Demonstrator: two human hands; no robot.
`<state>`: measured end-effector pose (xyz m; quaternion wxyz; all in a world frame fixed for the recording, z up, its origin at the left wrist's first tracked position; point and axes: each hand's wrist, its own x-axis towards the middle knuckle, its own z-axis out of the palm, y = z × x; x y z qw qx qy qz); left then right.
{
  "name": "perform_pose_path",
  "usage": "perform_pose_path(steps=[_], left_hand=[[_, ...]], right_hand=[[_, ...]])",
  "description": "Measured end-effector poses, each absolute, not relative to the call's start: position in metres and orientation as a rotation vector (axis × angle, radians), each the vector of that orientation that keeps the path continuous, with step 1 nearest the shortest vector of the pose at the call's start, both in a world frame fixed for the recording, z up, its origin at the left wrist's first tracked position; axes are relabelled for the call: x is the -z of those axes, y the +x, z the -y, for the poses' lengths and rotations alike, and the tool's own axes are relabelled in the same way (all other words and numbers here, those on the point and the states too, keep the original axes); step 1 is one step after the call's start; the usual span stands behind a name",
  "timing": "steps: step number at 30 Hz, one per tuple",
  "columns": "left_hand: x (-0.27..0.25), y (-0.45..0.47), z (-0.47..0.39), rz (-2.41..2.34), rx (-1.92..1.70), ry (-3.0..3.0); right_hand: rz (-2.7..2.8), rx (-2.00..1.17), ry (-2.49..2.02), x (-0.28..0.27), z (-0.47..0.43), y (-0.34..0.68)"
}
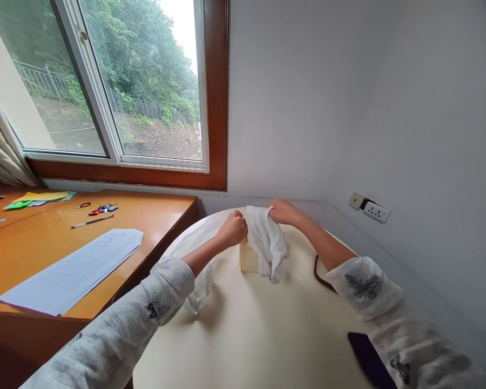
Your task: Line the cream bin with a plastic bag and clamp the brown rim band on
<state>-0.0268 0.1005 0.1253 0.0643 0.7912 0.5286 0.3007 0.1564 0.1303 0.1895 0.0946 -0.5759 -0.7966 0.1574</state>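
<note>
Corner of a room, plain walls (291, 108), a round pale bench (243, 335) set close to them. Nearest, at the lower right, a dark flat item (368, 356), partly hidden by the right sleeve (389, 308); beyond, a brown cord-like loop (316, 270) just beside the right forearm (328, 243). To the left, a clear plastic bag (200, 289) lying crumpled, partly behind the left forearm (206, 253). Farther in, toward the bench's far edge, a cream box (248, 260), with a white crumpled sheet (265, 235) hanging over the right part — cloth or thin plastic, cannot tell which. Right hand (283, 212) with grip closed on the sheet's upper right edge; left hand (233, 229) curled at the upper left, grip narrow, cannot tell on what.

Judging by the folds, probably very light, limp and easy to crease; best taken by the upper edge, at both corners. Long axis roughly upright — slanting from upper left to lower right, loose end pointing down and nearward.

Off to the left, on a wooden bench (162, 210), white papers (76, 270), then a pen (92, 221) and coloured papers (44, 199). Farthest, a wall socket (376, 212) and a window (157, 81).
</note>
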Motion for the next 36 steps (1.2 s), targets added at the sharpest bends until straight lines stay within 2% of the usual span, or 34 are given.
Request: perform_pose_path(steps=[8, 18, 26, 36], left_hand=[[-0.13, -0.032, -0.103, -1.599, -0.765, 2.398], [-0.13, -0.027, -0.088, -1.449, -0.503, 2.49], [-0.134, -0.033, -0.078, -1.36, -0.49, 2.533], [-0.141, -0.039, -0.058, -1.236, -0.498, 2.603]], right_hand=[[2.347, -0.779, -1.548, -0.179, -0.124, 0.154], [2.415, -0.75, -1.6, -0.157, -0.119, 0.134], [2.351, -1.056, -1.56, -0.159, -0.114, 0.141], [1.978, -1.3, -1.36, -0.154, -0.107, 0.169]])
